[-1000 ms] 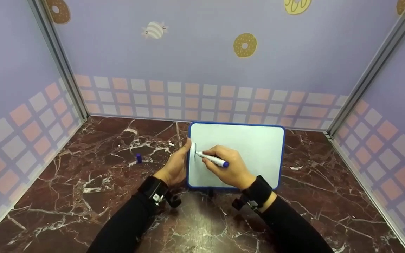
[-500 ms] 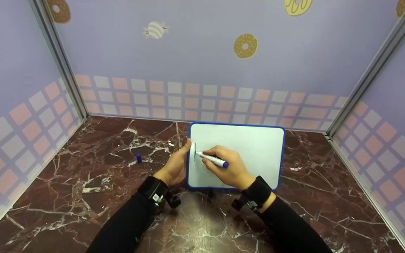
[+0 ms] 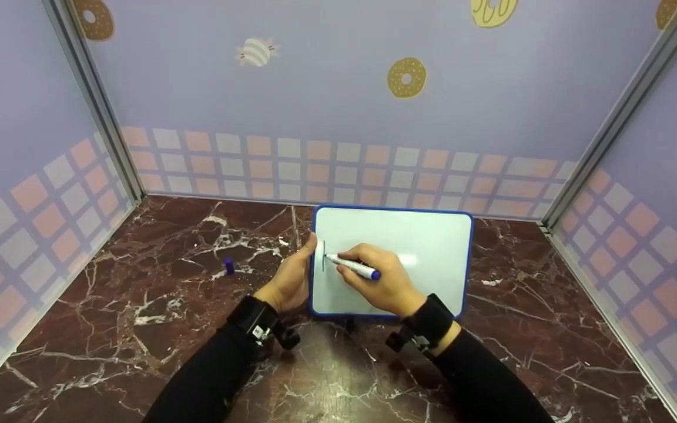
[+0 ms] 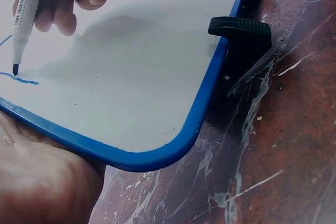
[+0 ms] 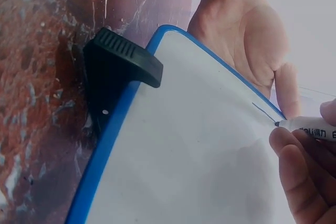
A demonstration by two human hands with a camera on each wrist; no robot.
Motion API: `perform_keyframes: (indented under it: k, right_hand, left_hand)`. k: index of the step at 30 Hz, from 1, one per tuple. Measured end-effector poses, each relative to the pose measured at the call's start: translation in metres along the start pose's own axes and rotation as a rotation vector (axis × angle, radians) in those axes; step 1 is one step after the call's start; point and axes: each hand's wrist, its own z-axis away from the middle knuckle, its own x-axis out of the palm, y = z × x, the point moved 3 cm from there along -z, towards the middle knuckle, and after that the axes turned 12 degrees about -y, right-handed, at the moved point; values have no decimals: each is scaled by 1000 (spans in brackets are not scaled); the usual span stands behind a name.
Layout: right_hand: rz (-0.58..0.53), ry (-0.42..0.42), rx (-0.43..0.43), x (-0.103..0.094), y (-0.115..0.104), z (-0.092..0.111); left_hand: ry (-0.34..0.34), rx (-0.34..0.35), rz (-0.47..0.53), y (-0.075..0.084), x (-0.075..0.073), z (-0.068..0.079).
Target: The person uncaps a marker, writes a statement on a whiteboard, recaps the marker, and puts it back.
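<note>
A whiteboard [image 3: 426,235] with a blue frame leans upright, tilted back, on the dark marbled table. My left hand [image 3: 287,281] grips its left edge, the thumb along the frame and the palm outside and behind it. My right hand [image 3: 384,281] pinches a white marker [image 3: 356,268] with a blue end. In the left wrist view the marker's dark tip meets the board on a thin blue line [image 4: 27,81]. The line runs near the left edge, roughly along it. A blue marker cap [image 3: 230,266] stands on the table left of the left hand.
Black feet clipped to the board's lower edge, one [image 4: 240,27] near its corner, prop it on the table [image 3: 197,352]. Close behind is a lilac wall [image 3: 327,88] with a checked band. Side walls flank the table left and right.
The hands, marker and board stay nearly in place, while the whole head view shifts slightly left. A bright glare spot now shows on the board beside the right hand.
</note>
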Motion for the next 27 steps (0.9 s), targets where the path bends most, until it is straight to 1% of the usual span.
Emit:
perform_keyframes:
  k: [5,13,27]
  right_hand:
    - [-6,-2,-17,-2,0,0]
    - [3,-2,10,-5,2,1]
    - [11,-11,12,-12,3,2]
  left_hand:
    - [13,0,12,0,0,0]
    - [44,-3,29,-1,-1,0]
    - [28,2,-5,0,0,1]
